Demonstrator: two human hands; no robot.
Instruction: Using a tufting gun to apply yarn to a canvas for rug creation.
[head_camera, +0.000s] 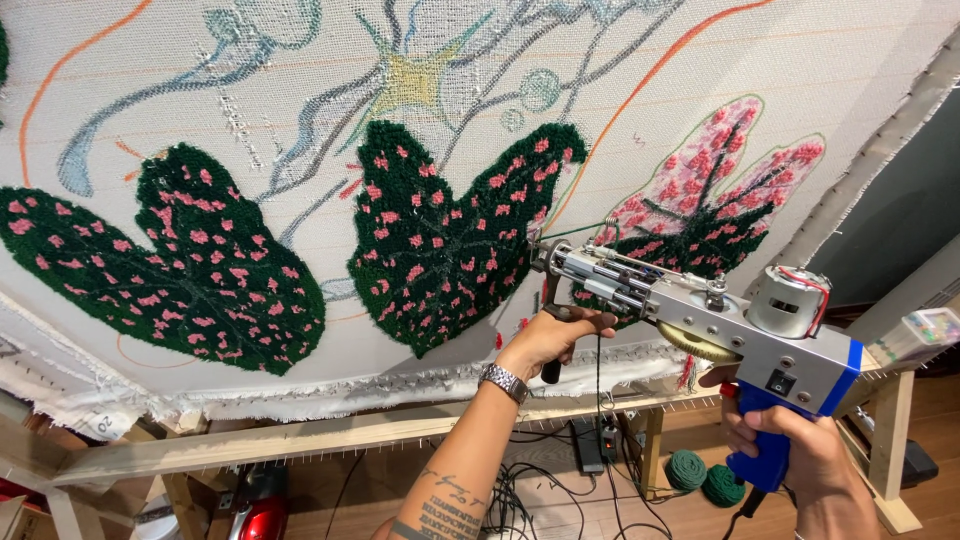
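The right hand (795, 450) is closed around the blue pistol grip at the rear of a tufting gun (700, 310), with the fingers wrapped about the handle low at the right of the view. The left hand (550, 338) is closed around the dark front handle that hangs below the gun's barrel; a metal wristwatch (503, 381) is worn on that wrist, and tattoos are seen on the forearm. The gun is held tilted, its grey metal body and round motor kept toward the right hand, while its needle end is pressed against the stretched white backing cloth (120, 110).

The needle tip is placed at the right edge of a dark green tufted leaf (450, 235) dotted with pink spots. A second green leaf (165, 260) with pink spots is seen further left, and a pink leaf (715, 195) with dark veins lies just right of the gun's tip. Outlines of stems and a flower are drawn above in grey, blue and orange.

The cloth is stretched over a wooden frame (330, 435). Beneath it, cables, two green yarn balls (703, 477) and a red object are seen on the wooden floor.
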